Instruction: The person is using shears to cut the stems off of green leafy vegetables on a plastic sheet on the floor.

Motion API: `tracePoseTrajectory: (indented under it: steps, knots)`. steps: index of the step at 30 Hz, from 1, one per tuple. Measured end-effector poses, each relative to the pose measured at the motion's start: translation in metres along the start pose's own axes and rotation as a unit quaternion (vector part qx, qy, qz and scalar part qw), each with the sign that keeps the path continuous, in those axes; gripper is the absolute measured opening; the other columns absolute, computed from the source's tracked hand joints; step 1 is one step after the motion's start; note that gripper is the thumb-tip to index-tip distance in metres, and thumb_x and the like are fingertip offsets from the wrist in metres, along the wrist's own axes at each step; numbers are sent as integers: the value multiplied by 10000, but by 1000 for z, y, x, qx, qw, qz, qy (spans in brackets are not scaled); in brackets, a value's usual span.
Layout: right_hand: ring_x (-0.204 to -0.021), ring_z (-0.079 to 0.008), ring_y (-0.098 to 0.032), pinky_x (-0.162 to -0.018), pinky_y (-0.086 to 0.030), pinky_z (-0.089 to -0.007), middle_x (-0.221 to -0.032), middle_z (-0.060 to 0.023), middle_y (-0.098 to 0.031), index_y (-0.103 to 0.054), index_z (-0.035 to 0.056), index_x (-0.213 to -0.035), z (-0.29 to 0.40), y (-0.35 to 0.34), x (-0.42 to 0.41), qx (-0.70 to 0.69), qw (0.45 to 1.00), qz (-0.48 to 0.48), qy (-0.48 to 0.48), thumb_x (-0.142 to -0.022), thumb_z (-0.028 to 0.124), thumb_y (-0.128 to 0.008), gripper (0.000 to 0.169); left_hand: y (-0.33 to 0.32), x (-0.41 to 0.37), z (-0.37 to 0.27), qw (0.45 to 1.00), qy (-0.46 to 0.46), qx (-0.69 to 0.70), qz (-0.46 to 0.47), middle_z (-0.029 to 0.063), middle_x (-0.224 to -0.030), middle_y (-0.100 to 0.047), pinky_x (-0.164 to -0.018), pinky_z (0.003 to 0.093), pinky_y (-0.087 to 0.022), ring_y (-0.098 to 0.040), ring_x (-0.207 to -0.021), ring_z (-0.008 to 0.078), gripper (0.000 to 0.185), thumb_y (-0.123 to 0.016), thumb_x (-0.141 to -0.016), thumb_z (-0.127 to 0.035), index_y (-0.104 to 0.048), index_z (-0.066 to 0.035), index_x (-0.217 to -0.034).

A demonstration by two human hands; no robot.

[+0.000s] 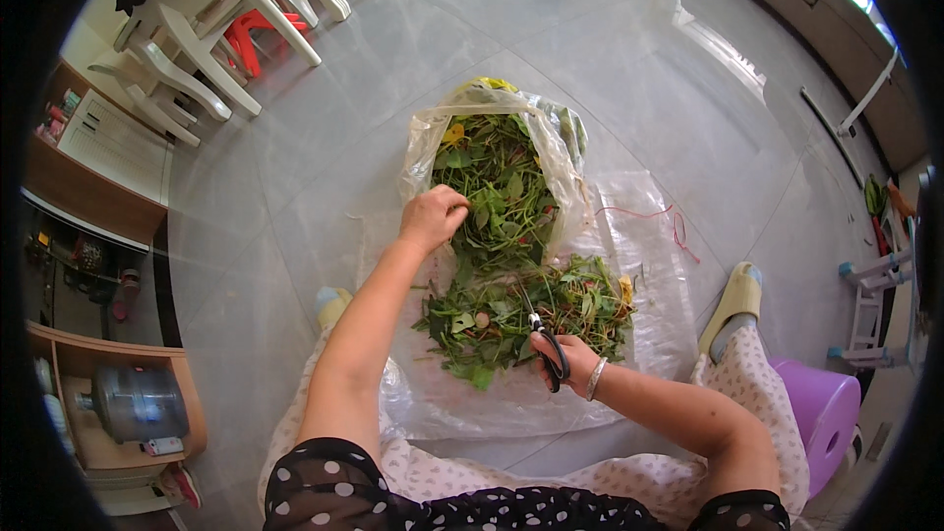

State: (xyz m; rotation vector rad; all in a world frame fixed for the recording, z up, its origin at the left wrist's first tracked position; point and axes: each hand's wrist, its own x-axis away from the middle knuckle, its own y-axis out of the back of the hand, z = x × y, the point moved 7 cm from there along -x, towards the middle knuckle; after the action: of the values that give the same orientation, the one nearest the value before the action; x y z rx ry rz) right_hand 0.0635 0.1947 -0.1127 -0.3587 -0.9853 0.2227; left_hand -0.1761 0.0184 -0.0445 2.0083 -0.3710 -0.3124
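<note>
A clear plastic bag [568, 199] lies on its side with its mouth towards me, full of leafy green stems [501, 192]. At the left edge of that mouth is my left hand [435, 217], fingers bent together against the greens; whether it pinches a stem or the bag I cannot tell. My right hand [571, 365] holds black-handled scissors [542, 330], their blades pointing away over a loose pile of cut greens [479, 332]. The pile rests on a flat clear plastic sheet [501, 413] between my legs, touching the greens at the bag's mouth.
A red string [680, 232] trails off the sheet's right side. My slippered foot [737, 302] and a purple plastic stool [818, 413] are at the right. White chairs [214, 74] stand at the upper left, a wooden cabinet with a water bottle [140, 404] at the lower left, a sofa [818, 22] at the upper right.
</note>
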Motion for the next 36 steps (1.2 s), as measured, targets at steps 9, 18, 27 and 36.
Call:
tracePoseTrajectory:
  steps: [9, 18, 27, 36]
  knots:
    - [-564, -107, -499, -487, -435, -259, -677, -11, -516, -490, 108, -854, 1, -31, -15, -219, 961, -80, 151, -833, 408, -607, 323, -81, 3, -58, 987, -10, -141, 72, 61, -905, -581, -717, 390, -494, -607, -817, 261, 278, -664, -724, -372, -688, -154, -895]
    - [-598, -76, -477, -507, -409, -235, -694, 18, -515, -492, 106, -910, 11, -20, -10, -109, 985, -37, 131, -828, 424, -605, 347, -44, 2, -29, 992, 31, 75, 102, 119, -757, -636, -677, 343, -484, -609, -703, 228, 177, -645, -707, -197, -656, -36, -780]
    - [-687, -58, -466, -583, -396, -210, -784, 22, -523, -495, 72, -1058, 13, -58, 0, -13, 979, 98, 176, -831, 447, -586, 448, 8, 63, -33, 939, 144, 196, 242, 43, -625, -594, -452, 267, -460, -556, -461, 102, 117, -577, -816, -89, -629, 15, -822]
    - [-712, -54, -467, -602, -392, -202, -804, 22, -522, -495, 89, -1023, 1, -66, 5, 63, 979, 99, 168, -853, 410, -572, 371, 14, 108, -28, 933, 192, 212, 218, 2, -628, -596, -440, 231, -384, -476, -468, 64, 168, -592, -819, -176, -659, -22, -834]
